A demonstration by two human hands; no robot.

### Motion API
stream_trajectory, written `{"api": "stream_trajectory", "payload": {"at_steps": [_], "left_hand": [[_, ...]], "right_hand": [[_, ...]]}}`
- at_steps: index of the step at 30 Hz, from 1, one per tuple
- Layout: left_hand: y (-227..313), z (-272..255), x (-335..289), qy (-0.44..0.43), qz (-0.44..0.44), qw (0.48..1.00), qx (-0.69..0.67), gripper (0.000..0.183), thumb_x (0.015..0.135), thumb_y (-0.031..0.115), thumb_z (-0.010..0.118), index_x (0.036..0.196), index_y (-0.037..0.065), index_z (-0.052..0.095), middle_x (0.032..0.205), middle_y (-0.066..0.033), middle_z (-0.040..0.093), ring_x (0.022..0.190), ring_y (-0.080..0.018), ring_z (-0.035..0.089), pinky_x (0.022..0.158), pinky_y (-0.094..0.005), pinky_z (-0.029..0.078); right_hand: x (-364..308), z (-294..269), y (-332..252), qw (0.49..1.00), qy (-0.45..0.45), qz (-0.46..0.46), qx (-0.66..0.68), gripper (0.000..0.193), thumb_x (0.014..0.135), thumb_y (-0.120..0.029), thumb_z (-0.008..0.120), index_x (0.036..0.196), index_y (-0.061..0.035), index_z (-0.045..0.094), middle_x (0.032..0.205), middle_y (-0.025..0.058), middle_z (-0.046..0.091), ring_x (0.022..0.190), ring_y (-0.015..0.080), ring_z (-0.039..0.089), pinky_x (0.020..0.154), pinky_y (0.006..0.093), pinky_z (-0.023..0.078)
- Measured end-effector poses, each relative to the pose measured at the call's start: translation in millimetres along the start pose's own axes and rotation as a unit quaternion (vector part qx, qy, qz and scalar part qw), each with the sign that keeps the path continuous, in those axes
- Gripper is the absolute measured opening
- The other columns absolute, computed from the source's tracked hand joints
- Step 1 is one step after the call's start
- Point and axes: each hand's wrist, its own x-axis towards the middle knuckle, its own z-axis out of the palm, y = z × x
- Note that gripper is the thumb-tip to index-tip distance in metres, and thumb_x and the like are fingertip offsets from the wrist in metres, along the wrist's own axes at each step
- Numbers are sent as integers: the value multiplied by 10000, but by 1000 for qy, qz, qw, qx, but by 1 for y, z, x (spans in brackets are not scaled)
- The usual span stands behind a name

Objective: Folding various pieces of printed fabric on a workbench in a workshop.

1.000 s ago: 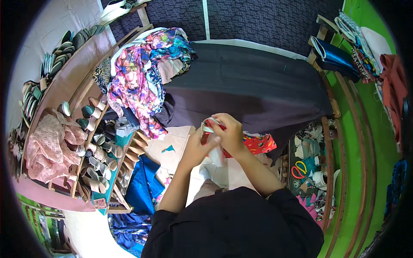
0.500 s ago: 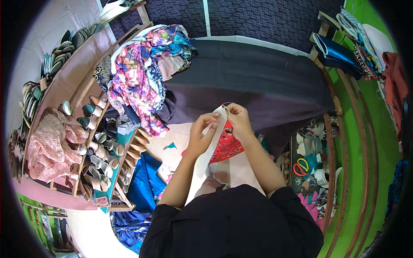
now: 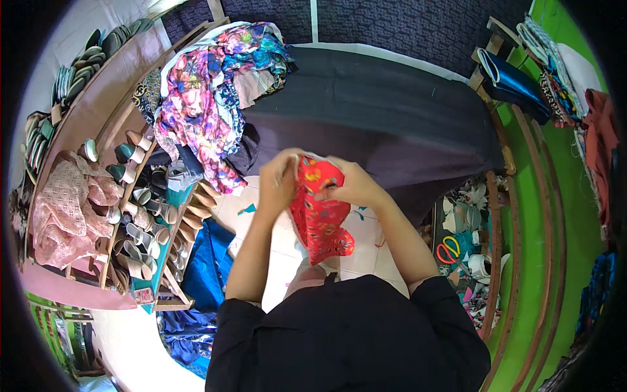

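Observation:
Between my two hands hangs a piece of red patterned fabric [image 3: 323, 215], printed with yellow and dark motifs. My left hand [image 3: 279, 179] is closed on its upper left edge, somewhat smeared by motion. On the right, my right hand [image 3: 356, 185] grips the opposite upper edge, thumb lying on the front of the cloth. The fabric's lower end dangles freely over the tiled floor. A thin pale edge shows along its top, close to my left fingers.
A dark-covered table [image 3: 379, 111] spans the front, with a heap of floral fabric [image 3: 202, 98] at its left. Shoes fill the left rack [image 3: 144, 228]. Scissors [image 3: 449, 250] lie among scraps on the right. Blue fabric [image 3: 208, 261] lies low on the left.
The strip has been turned over: its pale side faced me before, and the red printed side does now. My hands have moved apart and the left one shifted left.

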Motion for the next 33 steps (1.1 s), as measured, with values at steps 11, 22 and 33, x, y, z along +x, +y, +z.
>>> {"api": "stream_trajectory", "payload": {"at_steps": [11, 22, 33], "left_hand": [[16, -93, 72, 178, -15, 984, 5, 225, 900, 183, 497, 969, -4, 602, 782, -21, 563, 754, -107, 483, 731, -255, 393], [33, -66, 30, 16, -25, 987, 160, 599, 642, 277, 780, 1124, 44, 510, 984, -106, 587, 845, -166, 549, 778, -306, 442], [48, 25, 12, -339, -14, 938, 69, 433, 597, 193, 728, 990, 55, 611, 765, -150, 617, 750, -321, 611, 674, -355, 468]], "right_hand": [[-75, 1, 164, 992, -11, 99, 81, 208, 818, -167, 590, 942, 0, 598, 803, 55, 615, 766, 76, 534, 698, 241, 429], [-54, -42, 23, 959, 179, -112, -190, 164, 760, -63, 542, 909, -70, 609, 813, 136, 621, 726, 307, 610, 618, 349, 475], [-45, -12, -2, 977, 173, -77, -103, 260, 760, -190, 638, 975, -80, 541, 674, 137, 600, 609, 280, 603, 554, 333, 443]]}}
